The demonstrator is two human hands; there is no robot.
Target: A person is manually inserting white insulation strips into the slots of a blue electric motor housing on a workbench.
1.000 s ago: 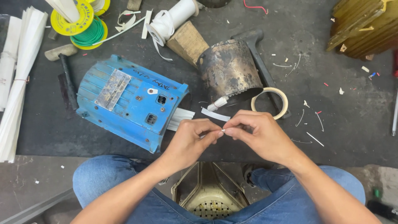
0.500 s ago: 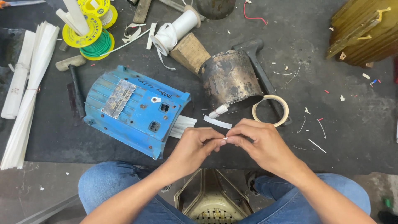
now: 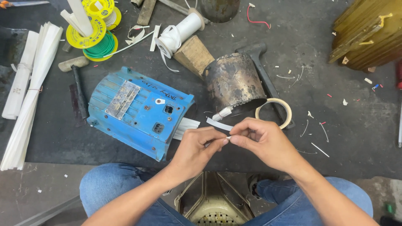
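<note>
My left hand (image 3: pixel 197 150) and right hand (image 3: pixel 261 140) meet fingertip to fingertip just above my knees, both sets of fingers (image 3: pixel 217 142) pressed together and pinching a small white sleeve piece (image 3: pixel 228 137) between them; it is so tiny that I cannot tell whether it is tube or paper. I judge it light, thin and soft enough to crease, so it wants a light pinch near its end, not a squeeze across the middle. At 12 o'clock from the fingertips lies a white paper strip (image 3: pixel 218 124) on the dark desk (image 3: pixel 343 138), and beyond it a rusty metal cylinder (image 3: pixel 232 81). At 10 o'clock sits the blue motor housing (image 3: pixel 140 111), white strips poking from its open end. At 1 o'clock a roll of tape (image 3: pixel 273 113) lies flat beside a black hammer (image 3: pixel 261 67). Farther out at 11 o'clock are a wooden block (image 3: pixel 193 53), a white spool (image 3: pixel 180 31) and yellow wire reels (image 3: pixel 94 27), with a bundle of white strips (image 3: pixel 31 88) at 9 o'clock.
</note>
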